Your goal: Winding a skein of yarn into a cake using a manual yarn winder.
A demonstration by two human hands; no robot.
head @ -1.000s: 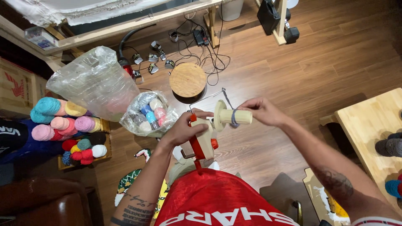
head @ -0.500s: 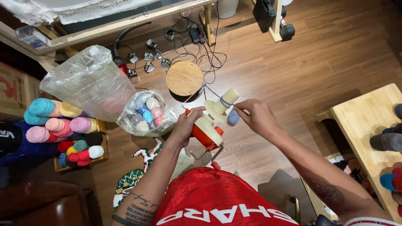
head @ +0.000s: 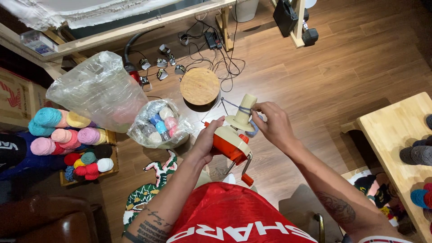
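**Now at the centre: yarn winder gripped, thread pinched**

Right at the middle of the frame, an orange and cream yarn winder [head: 230, 145] is held up above the wooden floor [head: 342, 67]. Its body is gripped from the left by the left hand [head: 208, 140], fingers curled shut around it. The cream spindle [head: 245, 109] is seen tilted up and to the right. Blue yarn [head: 242, 109] is wrapped around that spindle, and it is pinched there by the right hand [head: 274, 126], fingertips pressed together on the strand. Just left of centre, a clear bag of small yarn balls [head: 158, 123] is seen; a round wooden stool [head: 200, 86] stands just above the winder. At the left edge, bright yarn skeins [head: 67, 135] are stacked.
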